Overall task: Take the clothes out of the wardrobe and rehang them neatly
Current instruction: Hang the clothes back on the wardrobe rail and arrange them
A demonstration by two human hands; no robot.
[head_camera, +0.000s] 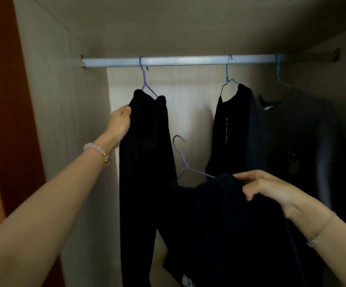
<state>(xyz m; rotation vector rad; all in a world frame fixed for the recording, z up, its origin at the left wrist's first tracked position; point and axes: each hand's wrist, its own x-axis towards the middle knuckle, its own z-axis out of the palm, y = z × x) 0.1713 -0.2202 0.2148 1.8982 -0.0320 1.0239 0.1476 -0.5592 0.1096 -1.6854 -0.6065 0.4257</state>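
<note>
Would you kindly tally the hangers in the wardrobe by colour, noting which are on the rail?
Purple hangers: 2, one on the rail at, one off it at, carrying the garment in the right hand
Blue hangers: 2, both on the rail, at and
Total: 4

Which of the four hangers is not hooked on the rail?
The purple hanger in the lower middle, carried with a dark garment by the right hand. Its hook is free in the air; the other three hang on the rail.
</note>
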